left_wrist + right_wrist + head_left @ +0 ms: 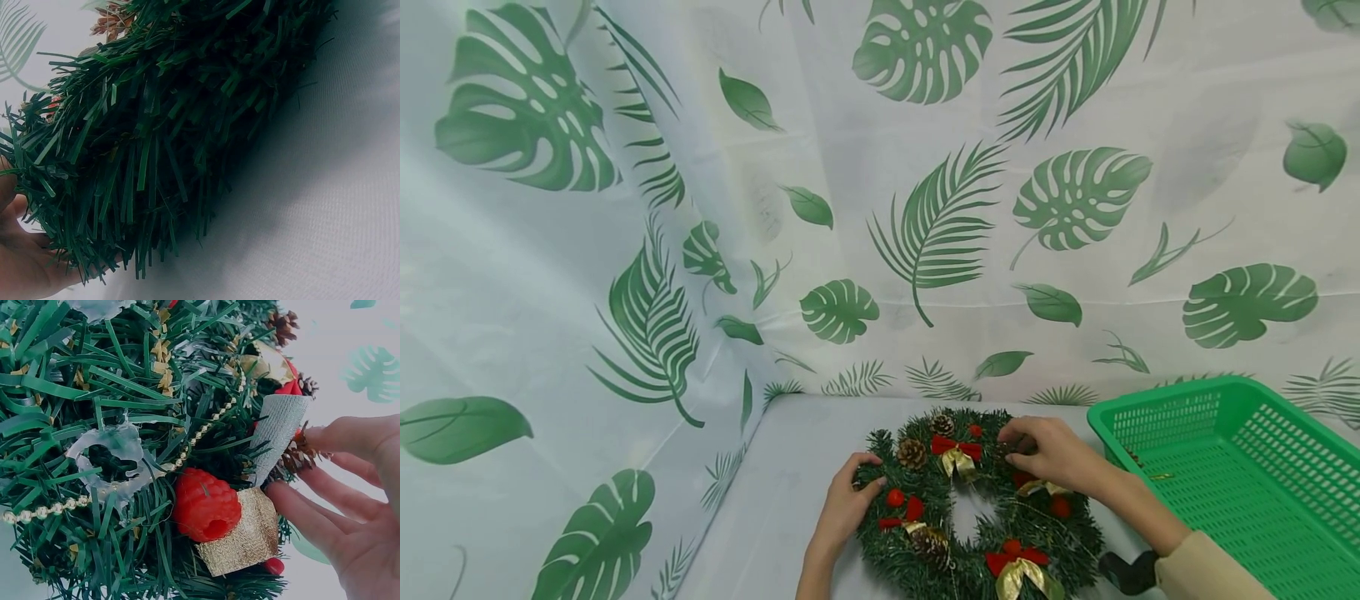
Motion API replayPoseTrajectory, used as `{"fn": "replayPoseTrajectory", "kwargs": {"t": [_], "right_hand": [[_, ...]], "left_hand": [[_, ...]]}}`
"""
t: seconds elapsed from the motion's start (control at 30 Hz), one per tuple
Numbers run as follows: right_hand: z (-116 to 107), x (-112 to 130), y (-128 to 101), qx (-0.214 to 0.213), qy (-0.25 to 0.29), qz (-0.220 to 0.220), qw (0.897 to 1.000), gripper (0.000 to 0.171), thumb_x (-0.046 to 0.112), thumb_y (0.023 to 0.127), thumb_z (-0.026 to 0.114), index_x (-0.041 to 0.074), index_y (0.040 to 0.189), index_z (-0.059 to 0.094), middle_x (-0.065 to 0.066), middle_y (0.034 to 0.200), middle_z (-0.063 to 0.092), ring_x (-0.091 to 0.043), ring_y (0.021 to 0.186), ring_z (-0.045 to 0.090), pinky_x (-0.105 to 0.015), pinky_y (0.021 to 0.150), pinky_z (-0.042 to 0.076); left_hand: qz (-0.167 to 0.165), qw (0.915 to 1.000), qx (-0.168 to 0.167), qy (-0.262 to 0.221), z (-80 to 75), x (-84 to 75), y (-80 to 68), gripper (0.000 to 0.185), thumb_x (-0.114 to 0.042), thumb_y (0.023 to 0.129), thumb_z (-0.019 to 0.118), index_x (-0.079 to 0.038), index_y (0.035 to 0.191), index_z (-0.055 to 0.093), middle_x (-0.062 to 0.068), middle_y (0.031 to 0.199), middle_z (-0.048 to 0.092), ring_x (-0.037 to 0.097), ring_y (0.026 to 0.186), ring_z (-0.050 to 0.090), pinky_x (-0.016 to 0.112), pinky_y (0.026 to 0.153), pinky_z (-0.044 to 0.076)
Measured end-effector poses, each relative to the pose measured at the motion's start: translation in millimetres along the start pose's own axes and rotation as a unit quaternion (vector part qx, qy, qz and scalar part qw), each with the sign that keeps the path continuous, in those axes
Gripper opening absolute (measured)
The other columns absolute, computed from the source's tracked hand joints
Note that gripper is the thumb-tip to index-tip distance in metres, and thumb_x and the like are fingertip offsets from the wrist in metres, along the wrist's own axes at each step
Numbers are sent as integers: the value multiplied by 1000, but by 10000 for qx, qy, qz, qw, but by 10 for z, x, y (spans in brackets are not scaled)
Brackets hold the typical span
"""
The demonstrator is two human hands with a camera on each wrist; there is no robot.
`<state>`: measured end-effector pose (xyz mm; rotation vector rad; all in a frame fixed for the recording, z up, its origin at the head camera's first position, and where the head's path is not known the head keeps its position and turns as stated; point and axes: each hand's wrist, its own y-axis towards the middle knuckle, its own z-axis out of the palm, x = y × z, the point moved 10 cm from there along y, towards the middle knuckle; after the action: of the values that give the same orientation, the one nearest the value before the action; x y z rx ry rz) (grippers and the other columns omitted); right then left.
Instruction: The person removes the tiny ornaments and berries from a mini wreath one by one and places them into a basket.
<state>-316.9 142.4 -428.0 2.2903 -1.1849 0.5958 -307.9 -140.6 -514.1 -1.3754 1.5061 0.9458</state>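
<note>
A green artificial wreath (977,512) with red bows, red berries, gold ribbon and pine cones lies on the white table. My left hand (865,483) grips its left edge, thumb on top; in the left wrist view the palm (25,262) sits under the needles (162,125). On the upper right of the wreath, my right hand (1013,446) pinches a small pine cone (299,453) between its fingertips (325,434). A red berry (206,505) and gold ribbon (247,540) lie just beside it.
A green plastic basket (1225,417) stands at the right, close to my right forearm. A leaf-printed white cloth (880,208) covers the back and left walls. Bare table surface (790,467) lies left of the wreath.
</note>
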Motion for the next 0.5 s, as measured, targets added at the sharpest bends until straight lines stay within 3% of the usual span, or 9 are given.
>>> {"fn": "replayPoseTrajectory", "kwargs": {"t": [0.13, 0.27, 0.37, 0.47, 0.5], "right_hand": [[-18, 20, -9, -18, 16, -27, 10000, 21, 7, 89, 78, 5, 109, 72, -5, 100, 74, -13, 81, 70, -26, 69, 56], [-35, 25, -14, -44, 14, -6, 10000, 21, 8, 90, 78, 5, 109, 72, -5, 101, 74, -12, 82, 71, -27, 70, 57], [-58, 26, -19, -113, -88, -10, 9999, 20, 8, 89, 78, 5, 109, 73, -4, 100, 74, -11, 82, 70, -27, 70, 56], [-100, 32, -24, -235, -233, -16, 9994, 20, 8, 89, 78, 6, 109, 74, -1, 98, 73, -10, 82, 69, -28, 69, 56], [-115, 38, -23, -266, -283, -32, 9992, 19, 8, 90, 78, 6, 109, 75, 0, 97, 72, -10, 82, 68, -29, 69, 55]], "left_hand": [[-22, 10000, 0, 13, 4, 10, -3, 27, -17, 98, 70, -13, 124, 64, 19, 154, 49, 30, 109, 52, 38, 78, 39], [0, 10000, -34, 16, 1, 15, -5, 27, -17, 98, 71, -13, 123, 64, 19, 154, 49, 37, 137, 47, 41, 84, 41], [22, 10000, -32, -17, 4, 14, -6, 27, -17, 98, 71, -13, 124, 64, 18, 153, 50, 42, 145, 41, 47, 91, 46], [23, 10000, -16, -28, 6, 9, -7, 28, -18, 98, 71, -13, 124, 64, 18, 153, 50, 39, 134, 50, 46, 89, 47], [3, 10000, 3, -56, 9, 12, -6, 28, -18, 98, 71, -13, 125, 63, 18, 154, 49, 36, 120, 57, 44, 84, 47]]}}
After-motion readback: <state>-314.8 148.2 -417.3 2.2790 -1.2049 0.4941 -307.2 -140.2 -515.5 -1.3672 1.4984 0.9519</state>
